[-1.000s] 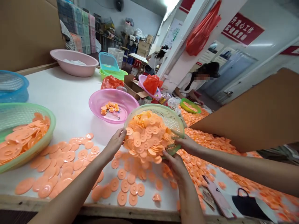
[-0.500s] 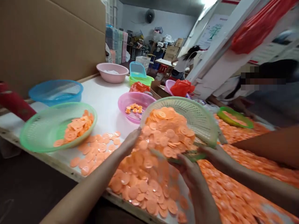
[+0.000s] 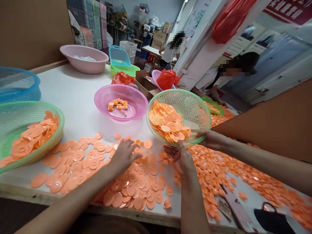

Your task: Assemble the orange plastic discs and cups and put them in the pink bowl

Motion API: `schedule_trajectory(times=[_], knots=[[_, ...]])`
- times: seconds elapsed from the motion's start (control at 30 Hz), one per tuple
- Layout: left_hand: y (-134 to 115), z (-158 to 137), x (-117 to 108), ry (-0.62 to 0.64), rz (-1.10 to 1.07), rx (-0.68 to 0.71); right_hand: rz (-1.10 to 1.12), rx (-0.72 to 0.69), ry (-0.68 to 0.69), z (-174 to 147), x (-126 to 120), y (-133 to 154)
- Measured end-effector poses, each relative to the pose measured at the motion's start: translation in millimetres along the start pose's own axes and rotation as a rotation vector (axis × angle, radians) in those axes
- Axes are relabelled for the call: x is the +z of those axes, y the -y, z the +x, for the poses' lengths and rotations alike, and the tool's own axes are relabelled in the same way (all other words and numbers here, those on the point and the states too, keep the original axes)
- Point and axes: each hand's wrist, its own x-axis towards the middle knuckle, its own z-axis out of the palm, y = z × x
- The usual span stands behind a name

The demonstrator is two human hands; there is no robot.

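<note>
My left hand [image 3: 124, 155] hovers low over loose orange plastic discs [image 3: 140, 187] near the table edge, fingers spread, with nothing held. My right hand [image 3: 181, 159] is palm up with fingers apart, just below the front rim of a pale green mesh basket [image 3: 195, 110]. Its thumb overlaps the rim; whether it touches is unclear. A heap of orange discs [image 3: 168, 122] fills the basket's left side. Another person's hand [image 3: 213, 140] grips the basket's right rim. A pink basin [image 3: 97, 102] with small orange cup-shaped pieces [image 3: 118, 104] stands behind my left hand.
A second green basket [image 3: 60, 120] holding discs stands at left, with a blue basket [image 3: 36, 84] behind it. Small orange pieces [image 3: 207, 175] cover the table at right, near a phone-shaped item [image 3: 237, 208] and a black item [image 3: 271, 219]. Another person [image 3: 209, 79] works beyond.
My left hand has left the basket and dropped to the discs. My right hand has loosened at the rim. The basket has moved away and levelled. The view has turned right.
</note>
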Motion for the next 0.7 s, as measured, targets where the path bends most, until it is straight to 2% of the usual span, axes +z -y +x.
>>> schedule_trajectory(times=[0.13, 0.2, 0.27, 0.37, 0.47, 0.57, 0.7], knots=[[-12.9, -44.3, 54.2, 0.294, 0.360, 0.452, -0.143, -0.105, -0.068, -16.9, -17.5, -14.4], [-11.3, -56.0, 64.1, 0.375, 0.447, 0.530, -0.329, -0.170, -0.139, -32.1, -24.7, -36.4], [-3.1, -59.5, 60.0, 0.378, 0.528, 0.508, -0.614, -0.263, -0.160, -50.5, -30.5, -62.8], [19.8, -57.8, 35.7, 0.322, 0.637, 0.437, -1.079, -0.418, -0.027, -80.0, -33.6, -99.5], [50.2, -58.2, 0.8, 0.218, 0.741, 0.354, -1.398, -0.482, 0.148, -103.7, -24.5, -125.3], [81.1, -61.8, -38.2, 0.138, 0.826, 0.255, -1.526, -0.505, 0.292, -116.7, -0.4, -142.4], [108.9, -65.0, -78.8, 0.061, 0.854, 0.148, -1.490, -0.608, 0.509, -119.7, 43.9, -153.1]])
